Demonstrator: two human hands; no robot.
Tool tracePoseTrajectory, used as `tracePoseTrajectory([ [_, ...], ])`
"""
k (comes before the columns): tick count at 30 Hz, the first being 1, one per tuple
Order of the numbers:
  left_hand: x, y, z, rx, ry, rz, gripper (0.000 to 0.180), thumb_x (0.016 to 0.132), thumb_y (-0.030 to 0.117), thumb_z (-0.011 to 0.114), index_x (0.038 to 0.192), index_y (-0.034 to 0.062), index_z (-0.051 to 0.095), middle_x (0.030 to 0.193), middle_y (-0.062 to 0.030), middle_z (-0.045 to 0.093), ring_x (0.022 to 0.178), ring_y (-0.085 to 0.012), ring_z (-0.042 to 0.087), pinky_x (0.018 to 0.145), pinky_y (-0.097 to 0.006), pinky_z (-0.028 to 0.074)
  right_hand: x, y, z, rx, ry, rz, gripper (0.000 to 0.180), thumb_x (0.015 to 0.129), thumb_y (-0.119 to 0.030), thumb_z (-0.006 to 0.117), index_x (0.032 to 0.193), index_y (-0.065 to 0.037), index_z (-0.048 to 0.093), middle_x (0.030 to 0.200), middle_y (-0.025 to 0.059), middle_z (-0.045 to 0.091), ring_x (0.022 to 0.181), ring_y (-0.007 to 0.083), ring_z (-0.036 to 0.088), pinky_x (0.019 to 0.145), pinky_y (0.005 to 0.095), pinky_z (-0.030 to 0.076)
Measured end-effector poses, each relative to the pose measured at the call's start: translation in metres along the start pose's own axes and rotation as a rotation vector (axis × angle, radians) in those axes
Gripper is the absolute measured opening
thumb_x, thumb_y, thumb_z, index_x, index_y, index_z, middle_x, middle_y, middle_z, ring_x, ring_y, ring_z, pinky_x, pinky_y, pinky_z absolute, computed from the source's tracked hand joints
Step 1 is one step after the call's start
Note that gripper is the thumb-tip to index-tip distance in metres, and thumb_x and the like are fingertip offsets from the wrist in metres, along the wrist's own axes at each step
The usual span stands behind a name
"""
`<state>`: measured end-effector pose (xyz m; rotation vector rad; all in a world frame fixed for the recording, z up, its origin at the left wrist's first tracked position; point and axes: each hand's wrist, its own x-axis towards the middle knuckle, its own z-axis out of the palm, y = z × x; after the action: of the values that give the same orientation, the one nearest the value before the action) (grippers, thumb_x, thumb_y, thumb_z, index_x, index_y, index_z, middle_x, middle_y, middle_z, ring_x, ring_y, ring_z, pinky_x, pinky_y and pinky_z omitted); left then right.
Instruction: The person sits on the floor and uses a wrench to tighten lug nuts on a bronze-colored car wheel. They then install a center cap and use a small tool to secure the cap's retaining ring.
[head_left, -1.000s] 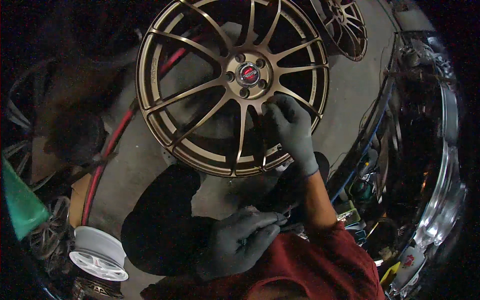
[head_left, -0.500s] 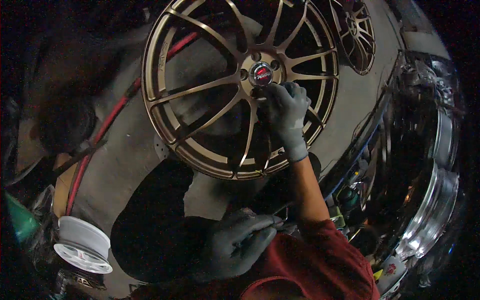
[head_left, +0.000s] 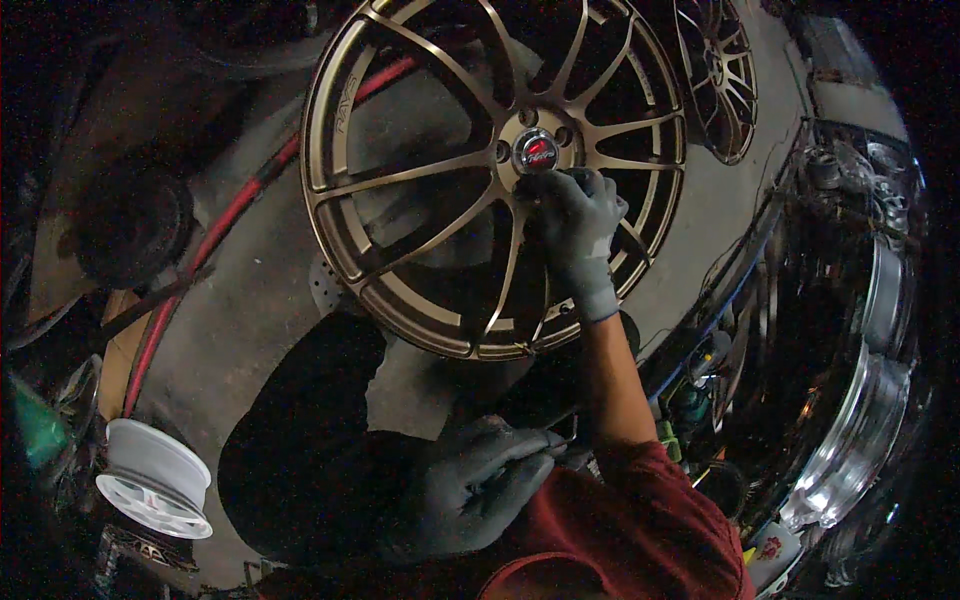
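A bronze multi-spoke wheel rim (head_left: 400, 180) lies on the concrete floor before me, with a dark round cap with red on it (head_left: 537, 152) at its hub. My right hand (head_left: 578, 235), in a grey glove, rests on the spokes just right of and below the hub, fingers curled against the hub area. My left hand (head_left: 470, 490), also gloved, hovers low near my chest and pinches a thin small tool (head_left: 562, 440) between thumb and fingers.
A red hose (head_left: 215, 235) runs across the floor under the rim's left side. A small white rim (head_left: 155, 478) sits at lower left, a second bronze rim (head_left: 718, 75) at upper right, and chrome rims (head_left: 860, 400) along the right.
My right hand has slid up the spokes from the lower part of the rim to the hub. The left hand has stayed low, holding the thin tool.
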<state>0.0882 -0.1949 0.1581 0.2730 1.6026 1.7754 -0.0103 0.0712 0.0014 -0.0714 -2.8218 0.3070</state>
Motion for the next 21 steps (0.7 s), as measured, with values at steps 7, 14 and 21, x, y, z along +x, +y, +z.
tracePoseTrajectory([
  [7,-0.001,0.007,0.0,-0.062,0.013,-0.037,0.021,0.096,0.004,0.07,0.117,-0.0003,0.073,0.108,-0.0125,0.076,0.094,-0.0203,0.072,0.083,-0.032,0.054,0.0,0.004,0.006,-0.023,-0.004,-0.022,0.03,0.077,-0.025,0.079,0.107,-0.026,0.075,0.103,0.0017,0.067,0.101,0.0302,0.06,0.083,0.0477,0.039],
  [14,0.0,0.003,0.001,-0.008,0.02,-0.014,0.02,0.096,0.005,0.07,0.116,0.0006,0.074,0.107,-0.0114,0.076,0.095,-0.02,0.072,0.082,-0.031,0.055,0.001,0.002,0.004,-0.015,-0.004,0.023,0.026,0.078,-0.026,0.079,0.103,-0.024,0.073,0.101,0.0052,0.066,0.1,0.0314,0.06,0.082,0.0476,0.039],
  [21,0.001,0.002,0.001,-0.004,0.033,0.007,0.021,0.096,0.006,0.071,0.117,0.0018,0.073,0.103,-0.0114,0.076,0.09,-0.019,0.071,0.079,-0.03,0.055,0.003,-0.003,-0.001,-0.08,0.0,0.023,0.017,0.086,-0.028,0.078,0.101,-0.02,0.074,0.097,0.0047,0.069,0.097,0.0292,0.063,0.084,0.046,0.041],
])
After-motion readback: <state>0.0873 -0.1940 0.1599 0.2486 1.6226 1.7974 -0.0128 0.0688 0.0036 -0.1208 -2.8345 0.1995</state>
